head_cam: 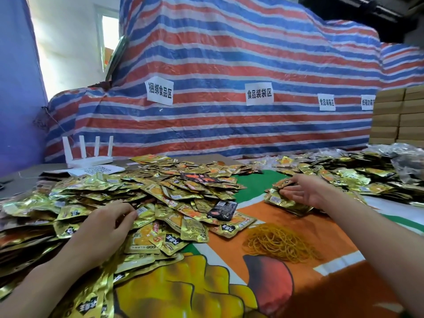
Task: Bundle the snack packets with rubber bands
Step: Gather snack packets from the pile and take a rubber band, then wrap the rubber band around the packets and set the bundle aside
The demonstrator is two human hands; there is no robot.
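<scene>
Head view: gathering snack packets, nothing banded yet.
My right fingers (296, 180) curl round a small stack (278, 198); left fingers (127, 213) pinch a loose packet (144, 214); rubber bands (280, 243) lie nearer my right.

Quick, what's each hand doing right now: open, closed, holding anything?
Left hand: fingers curled on a gold foil snack packet atop the pile; grip cannot be told.
Right hand: pinches a small stack of foil snack packets.
</scene>
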